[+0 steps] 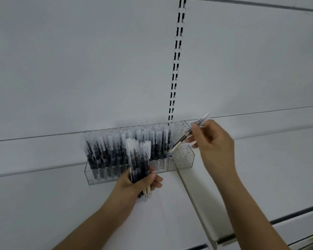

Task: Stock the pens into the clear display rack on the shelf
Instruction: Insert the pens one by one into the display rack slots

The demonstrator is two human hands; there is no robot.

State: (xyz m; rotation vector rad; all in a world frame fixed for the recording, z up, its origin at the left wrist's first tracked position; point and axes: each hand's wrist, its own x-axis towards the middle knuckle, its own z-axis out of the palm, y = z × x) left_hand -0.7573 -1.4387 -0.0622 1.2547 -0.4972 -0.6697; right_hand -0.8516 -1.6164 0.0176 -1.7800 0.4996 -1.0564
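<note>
A clear display rack (185, 159) stands on a white shelf (43, 195) against the back panel. Most of its holes hold several upright black pens with clear caps (116, 150); the rightmost section shows bare holes. My left hand (143, 183) grips a bundle of several pens (139, 159) upright in front of the rack's middle. My right hand (213, 141) pinches a single pen (186, 136), tilted, with its lower tip touching the rack top at the edge of the bare section.
A slotted upright rail (176, 60) runs up the white back panel above the rack. A white shelf bracket or divider (202, 204) slants from the rack's right end toward the front. A dark shelf edge (296, 213) shows at lower right.
</note>
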